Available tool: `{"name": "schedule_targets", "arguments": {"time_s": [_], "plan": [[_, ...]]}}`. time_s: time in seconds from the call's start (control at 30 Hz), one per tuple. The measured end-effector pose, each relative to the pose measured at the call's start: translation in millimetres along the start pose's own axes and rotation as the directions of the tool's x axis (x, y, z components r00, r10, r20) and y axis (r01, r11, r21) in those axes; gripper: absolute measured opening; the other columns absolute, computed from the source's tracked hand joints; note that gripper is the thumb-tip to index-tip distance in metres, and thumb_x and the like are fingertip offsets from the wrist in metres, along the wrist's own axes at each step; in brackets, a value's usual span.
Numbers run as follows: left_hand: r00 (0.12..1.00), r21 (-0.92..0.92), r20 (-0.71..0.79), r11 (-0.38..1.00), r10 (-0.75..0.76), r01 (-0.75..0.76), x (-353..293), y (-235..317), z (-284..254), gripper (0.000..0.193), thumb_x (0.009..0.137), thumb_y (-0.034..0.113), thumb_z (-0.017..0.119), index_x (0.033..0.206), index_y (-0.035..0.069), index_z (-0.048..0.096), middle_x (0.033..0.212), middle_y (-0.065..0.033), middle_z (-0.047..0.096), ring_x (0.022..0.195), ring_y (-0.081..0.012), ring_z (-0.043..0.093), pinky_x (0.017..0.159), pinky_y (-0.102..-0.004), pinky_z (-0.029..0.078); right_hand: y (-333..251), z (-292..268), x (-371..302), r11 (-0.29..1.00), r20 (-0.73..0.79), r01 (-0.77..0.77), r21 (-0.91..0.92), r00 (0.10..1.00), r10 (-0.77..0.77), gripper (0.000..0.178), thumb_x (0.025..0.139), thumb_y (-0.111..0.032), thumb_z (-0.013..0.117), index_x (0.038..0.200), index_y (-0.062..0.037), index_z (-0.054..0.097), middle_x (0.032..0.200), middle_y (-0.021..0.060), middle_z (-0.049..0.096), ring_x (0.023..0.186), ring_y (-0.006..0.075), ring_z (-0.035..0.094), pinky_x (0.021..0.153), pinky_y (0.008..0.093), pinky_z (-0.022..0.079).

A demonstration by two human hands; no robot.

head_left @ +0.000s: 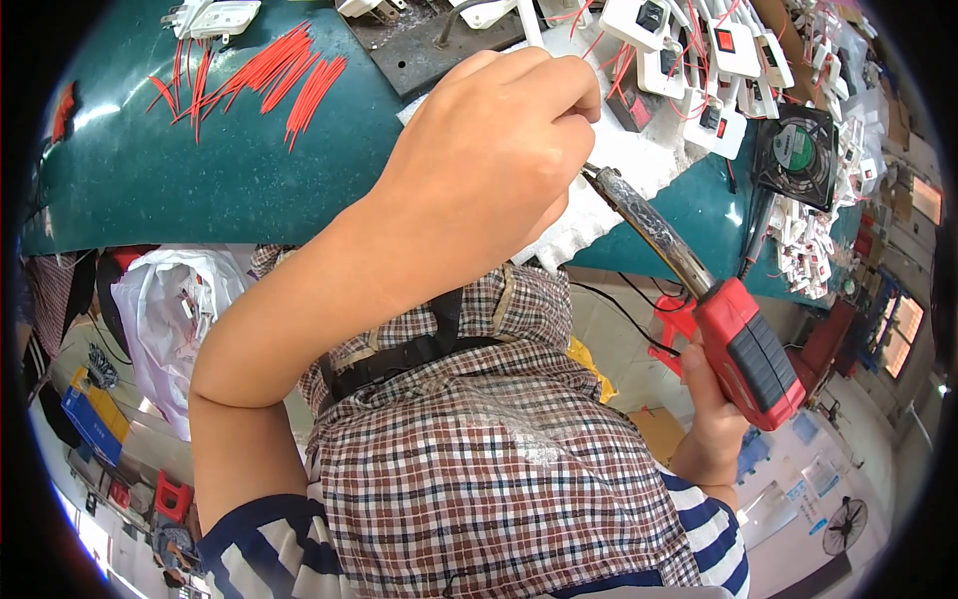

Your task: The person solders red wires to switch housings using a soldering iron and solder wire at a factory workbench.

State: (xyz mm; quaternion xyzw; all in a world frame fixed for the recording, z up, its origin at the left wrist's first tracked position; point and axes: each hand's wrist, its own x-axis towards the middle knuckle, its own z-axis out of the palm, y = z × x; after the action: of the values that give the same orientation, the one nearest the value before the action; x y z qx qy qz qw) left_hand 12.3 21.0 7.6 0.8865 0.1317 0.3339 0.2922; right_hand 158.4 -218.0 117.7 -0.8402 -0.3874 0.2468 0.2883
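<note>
My left hand (499,150) is closed above the front of the bench, its fingers curled in. Whatever they pinch is hidden behind the hand. In my right hand (717,414) is a soldering iron (743,344) with a red and black handle, held at the lower right. Its metal barrel slants up and left, and the tip end comes close to the left hand's fingers. Under both lies a white cloth-like pad (589,225). Just beyond the left hand is a dark metal plate (414,55) with white plug parts on it.
Cut red wires (289,75) lie on the green bench (110,190) at left, near white plug housings (225,18). White switch units with red wires (723,50) crowd the back right. A small black fan (795,155) stands by the right edge. A plastic bag (165,319) hangs at left.
</note>
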Motion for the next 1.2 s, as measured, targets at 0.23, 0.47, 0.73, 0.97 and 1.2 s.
{"name": "schedule_targets", "arguments": {"time_s": [0.23, 0.47, 0.73, 0.97, 1.2], "plan": [[1.0, -0.001, 0.003, 1.0, -0.003, 0.003, 0, 0, 0, 0.016, 0.068, 0.0, 0.074, 0.076, 0.002, 0.06, 0.106, -0.0049, 0.066, 0.094, -0.0243, 0.064, 0.081, -0.039, 0.051, 7, -9, -8, 0.994, -0.002, 0.072, -0.087, 0.997, -0.073, 0.033, 0.068, 0.0, 0.079, 0.101, 0.0015, 0.073, 0.088, 0.0121, 0.069, 0.077, 0.0288, 0.068, 0.074, 0.0358, 0.053], [1.0, -0.002, 0.011, 1.0, -0.005, 0.005, 0, 0, -1, 0.016, 0.069, 0.0, 0.074, 0.076, 0.002, 0.06, 0.106, -0.005, 0.066, 0.095, -0.0247, 0.064, 0.082, -0.0392, 0.051, 17, -5, -13, 0.978, -0.115, 0.181, -0.102, 0.975, -0.192, 0.011, 0.08, 0.006, 0.062, 0.09, 0.0032, 0.063, 0.07, 0.006, 0.058, 0.055, 0.0115, 0.05, 0.054, 0.0258, 0.042], [1.0, 0.012, 0.022, 1.0, -0.005, 0.004, 0, 0, -1, 0.014, 0.07, 0.0, 0.074, 0.076, 0.002, 0.061, 0.107, -0.0055, 0.065, 0.096, -0.0249, 0.064, 0.084, -0.0392, 0.05, 30, -5, -19, 0.984, -0.171, 0.125, 0.125, 0.98, -0.103, 0.02, 0.089, -0.005, 0.071, 0.101, 0.0041, 0.058, 0.074, 0.0073, 0.055, 0.052, 0.0108, 0.047, 0.046, 0.0249, 0.037], [1.0, 0.049, 0.004, 0.999, 0.012, -0.012, -3, 3, -9, 0.014, 0.07, 0.001, 0.074, 0.08, 0.002, 0.064, 0.108, -0.0054, 0.067, 0.098, -0.0257, 0.065, 0.082, -0.0395, 0.051, 25, 2, -16, 0.971, -0.215, 0.122, 0.206, 0.974, -0.077, 0.017, 0.091, -0.004, 0.068, 0.102, 0.0052, 0.057, 0.072, 0.0066, 0.053, 0.05, 0.0093, 0.044, 0.045, 0.0247, 0.037], [0.841, 0.301, -0.177, 0.785, -0.511, 0.541, -37, -22, -69, 0.013, 0.086, 0.015, 0.075, 0.092, 0.007, 0.066, 0.088, -0.0075, 0.066, 0.079, -0.0255, 0.067, 0.072, -0.0375, 0.051, 32, -2, -16, 0.963, -0.19, 0.156, 0.221, 0.975, -0.114, 0.017, 0.092, 0.0, 0.064, 0.106, 0.007, 0.057, 0.071, 0.0061, 0.052, 0.047, 0.0081, 0.039, 0.042, 0.0239, 0.035]]}}
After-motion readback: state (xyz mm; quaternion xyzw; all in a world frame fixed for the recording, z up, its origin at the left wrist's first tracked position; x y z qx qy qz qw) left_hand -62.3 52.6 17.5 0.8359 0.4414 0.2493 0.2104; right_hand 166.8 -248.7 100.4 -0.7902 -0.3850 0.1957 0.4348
